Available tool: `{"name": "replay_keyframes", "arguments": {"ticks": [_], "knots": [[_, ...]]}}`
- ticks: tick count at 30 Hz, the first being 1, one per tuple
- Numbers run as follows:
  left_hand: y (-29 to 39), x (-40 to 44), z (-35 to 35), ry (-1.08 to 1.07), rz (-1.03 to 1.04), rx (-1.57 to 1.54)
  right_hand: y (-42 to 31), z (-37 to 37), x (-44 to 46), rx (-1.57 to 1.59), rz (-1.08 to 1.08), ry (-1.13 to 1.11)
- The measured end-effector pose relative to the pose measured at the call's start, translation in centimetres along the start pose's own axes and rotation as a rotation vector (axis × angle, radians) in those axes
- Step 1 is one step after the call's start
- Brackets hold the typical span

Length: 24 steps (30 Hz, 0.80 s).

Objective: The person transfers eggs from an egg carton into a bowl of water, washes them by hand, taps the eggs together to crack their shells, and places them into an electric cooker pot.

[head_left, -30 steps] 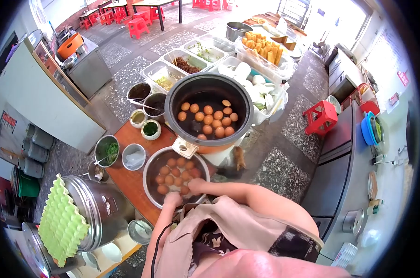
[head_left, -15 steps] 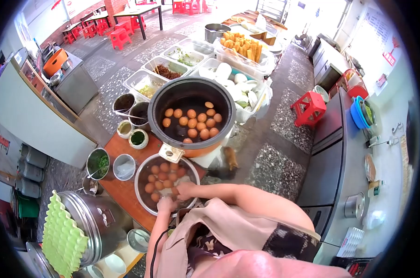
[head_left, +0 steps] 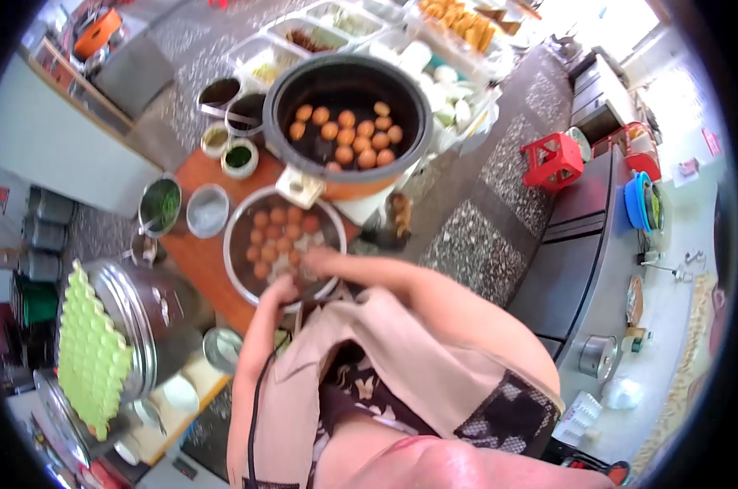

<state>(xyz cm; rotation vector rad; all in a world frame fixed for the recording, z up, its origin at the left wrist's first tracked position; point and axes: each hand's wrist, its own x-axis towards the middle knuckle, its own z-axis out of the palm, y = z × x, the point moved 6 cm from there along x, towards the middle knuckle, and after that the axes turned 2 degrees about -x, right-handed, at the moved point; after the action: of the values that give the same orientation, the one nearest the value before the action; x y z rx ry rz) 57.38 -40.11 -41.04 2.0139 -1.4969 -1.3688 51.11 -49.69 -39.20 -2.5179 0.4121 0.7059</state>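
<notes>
A round metal bowl (head_left: 230, 262) holds several brown eggs (head_left: 284, 244) and pale bits that look like eggshell. My left hand (head_left: 281, 290) reaches over its near rim, fingers curled down inside. Close by, to its right, my right hand (head_left: 321, 261) also dips into the bowl with bent fingers beside the eggs. Blur and the hands themselves hide whatever lies between the fingertips. Just behind the bowl stands a large dark pot (head_left: 275, 106) with more brown eggs (head_left: 346, 135) inside, its pale handle (head_left: 300, 187) overhanging the bowl's far rim.
Left of the bowl stand a clear tub (head_left: 208, 210) and a metal pot of chopped greens (head_left: 162, 204). A green egg tray (head_left: 92, 350) lies on a big steel pot (head_left: 161, 314). Food containers (head_left: 267, 61) line the back; a red stool (head_left: 552, 160) is on the floor at right.
My view has tilted and shifted, so the pots and bowl appear higher. Both hands remain in the bowl, now slightly farther apart, and the eggs in it sit differently.
</notes>
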Motion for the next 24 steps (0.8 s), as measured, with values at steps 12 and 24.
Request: {"name": "replay_keyframes", "arguments": {"ticks": [12,24], "knots": [[2.0,-3.7,-6.3,0.819,-0.191,-0.317,0.5,-1.5,-0.6,1.297,0.118,-0.091],[13.2,-5.9,-12.8,0.905,0.419,-1.179,-3.1,-19.0,-10.6,1.564,-0.097,0.015]]}}
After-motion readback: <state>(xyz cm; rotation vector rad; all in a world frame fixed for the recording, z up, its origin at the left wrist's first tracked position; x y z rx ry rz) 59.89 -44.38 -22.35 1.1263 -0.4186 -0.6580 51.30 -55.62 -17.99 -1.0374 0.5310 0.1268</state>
